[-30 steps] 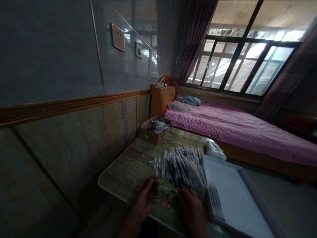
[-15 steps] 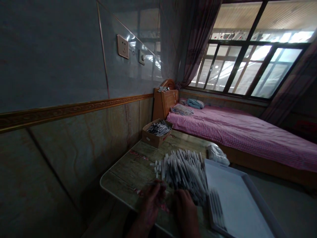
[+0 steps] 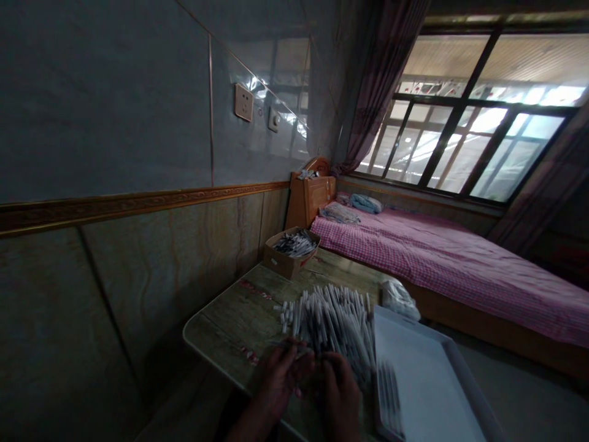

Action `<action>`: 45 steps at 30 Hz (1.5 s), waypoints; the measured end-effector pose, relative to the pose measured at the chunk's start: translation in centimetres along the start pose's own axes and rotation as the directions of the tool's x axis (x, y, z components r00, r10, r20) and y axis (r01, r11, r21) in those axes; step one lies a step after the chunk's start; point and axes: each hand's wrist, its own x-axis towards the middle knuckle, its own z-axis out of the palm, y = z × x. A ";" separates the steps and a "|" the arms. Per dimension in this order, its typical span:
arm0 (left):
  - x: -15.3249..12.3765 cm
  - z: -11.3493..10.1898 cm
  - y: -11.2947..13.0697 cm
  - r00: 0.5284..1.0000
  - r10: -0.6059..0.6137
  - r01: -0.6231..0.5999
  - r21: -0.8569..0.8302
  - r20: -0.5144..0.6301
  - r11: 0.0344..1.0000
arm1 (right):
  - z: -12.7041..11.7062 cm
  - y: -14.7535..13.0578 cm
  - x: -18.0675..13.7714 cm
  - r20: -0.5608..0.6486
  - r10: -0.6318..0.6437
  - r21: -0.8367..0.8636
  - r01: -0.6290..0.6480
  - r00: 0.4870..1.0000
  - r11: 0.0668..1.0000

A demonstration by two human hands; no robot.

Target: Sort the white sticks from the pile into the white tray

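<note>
My left hand [image 3: 281, 376] is closed over the near part of the table, its fingers pinching a thin pen-like stick whose end pokes out to the left. Close beside it, my right hand [image 3: 339, 388] has its fingers curled together at the pile's near edge. What it holds, if anything, is too dark to make out. Just beyond both hands lies a heap of white pen-like tubes [image 3: 334, 316]. To the right is a shallow white tray [image 3: 427, 368], with a short row of similar tubes [image 3: 390, 393] along its left side.
A cardboard box [image 3: 280, 264] full of thin dark and white sticks stands at the table's far corner. Behind the tray sits a clear plastic bag [image 3: 399, 299]. A bed with a pink checked cover [image 3: 414, 245] is past the wooden table [image 3: 221, 319]; a tiled wall [image 3: 184, 264] runs along the left.
The head view has shifted slightly, so the scene sits lower. My right hand has come up closer to my left, at the pile's near edge. The tubes and tray look unchanged.
</note>
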 end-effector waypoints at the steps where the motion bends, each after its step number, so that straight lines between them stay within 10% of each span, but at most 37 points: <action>1: 0.0 0.0 -0.1 1.000 0.003 -0.003 0.006 -0.004 1.000 | 0.0 -0.2 0.0 0.012 -0.003 0.020 0.003 1.000 1.000; 45: -0.5 1.2 -0.4 0.999 0.017 -0.006 0.225 -0.049 0.974 | -0.1 -0.3 0.6 0.051 0.074 0.221 -0.083 0.996 0.972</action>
